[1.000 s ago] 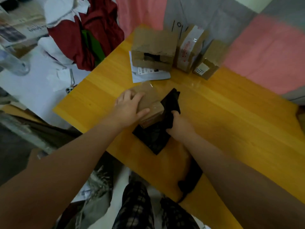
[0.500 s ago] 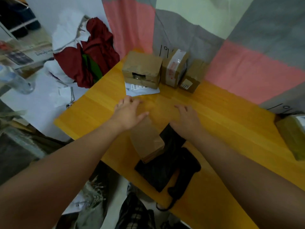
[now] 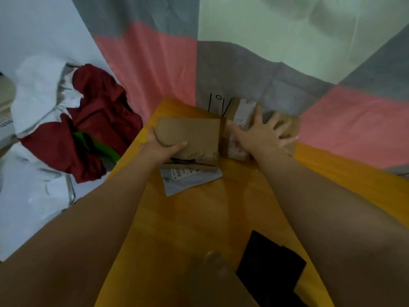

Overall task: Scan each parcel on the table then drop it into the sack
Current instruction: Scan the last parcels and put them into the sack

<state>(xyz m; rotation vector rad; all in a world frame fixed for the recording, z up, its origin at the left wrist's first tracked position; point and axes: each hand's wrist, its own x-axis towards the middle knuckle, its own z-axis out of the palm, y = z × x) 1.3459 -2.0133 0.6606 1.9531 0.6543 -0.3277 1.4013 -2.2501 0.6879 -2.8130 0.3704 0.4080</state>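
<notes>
At the table (image 3: 199, 218) far edge: parcels crowd the curtain (image 3: 243, 69), bare wood nearer | left hand (image 3: 159, 147) grips big box (image 3: 190, 131) corner | right hand (image 3: 261, 134) spread flat on taped box (image 3: 242, 114)

The table (image 3: 199, 218) is smooth varnished wood, softly glossy between the forearms. The box (image 3: 194, 131) under the left hand (image 3: 161, 147) is matt brown cardboard, rough and torn along its near edge. The mailer (image 3: 190, 180) beneath it looks like smooth pale plastic with a paper label. The taped box (image 3: 243, 111) under the right hand (image 3: 261, 134) carries shiny white tape. The red cloth (image 3: 99, 107) left of the left hand is matt and crumpled. The curtain (image 3: 155, 63) beyond both hands is matt fabric.
</notes>
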